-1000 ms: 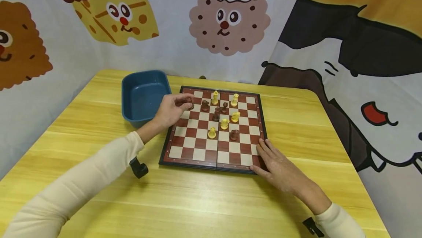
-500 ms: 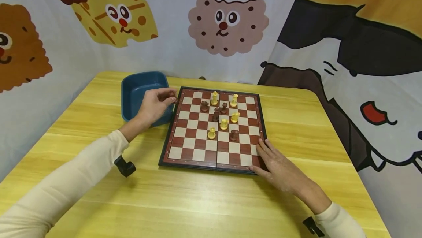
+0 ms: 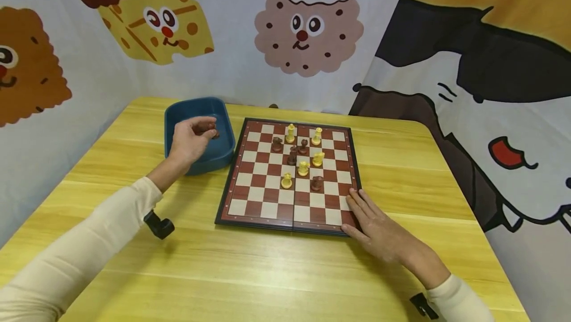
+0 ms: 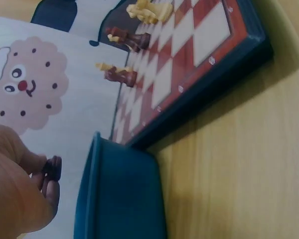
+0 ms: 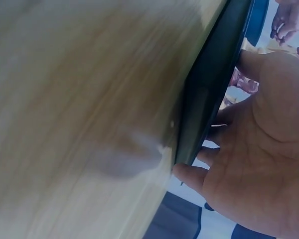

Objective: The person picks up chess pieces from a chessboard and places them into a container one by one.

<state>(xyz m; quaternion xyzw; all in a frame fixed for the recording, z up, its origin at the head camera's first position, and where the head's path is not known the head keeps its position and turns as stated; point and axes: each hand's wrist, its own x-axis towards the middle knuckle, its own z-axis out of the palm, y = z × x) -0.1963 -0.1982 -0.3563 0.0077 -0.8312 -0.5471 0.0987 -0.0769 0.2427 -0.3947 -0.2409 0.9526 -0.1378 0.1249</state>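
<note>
Between thumb and fingers, my left hand (image 3: 189,139) pinches a dark brown chess piece (image 3: 214,131) above the blue bin (image 3: 209,166). Its kind is mostly hidden by the fingers; the left wrist view shows only a dark round base (image 4: 54,168). My right hand (image 3: 379,228) lies with fingers extended on the near right corner of the chessboard (image 3: 263,209). Several pieces stand on the board, among them a brown knight (image 3: 317,183), a yellow knight (image 3: 317,159) and a tall yellow piece (image 3: 291,134) near the far edge.
The board and bin sit side by side on a yellow wood-grain table (image 3: 276,272). Behind the table hangs a white cloth (image 3: 232,74) printed with cartoon food. A black strap clip (image 3: 159,225) hangs under the left sleeve.
My left hand has carried the brown piece leftward, off the board's far left area and over the bin. The right hand has stayed at the board's corner.
</note>
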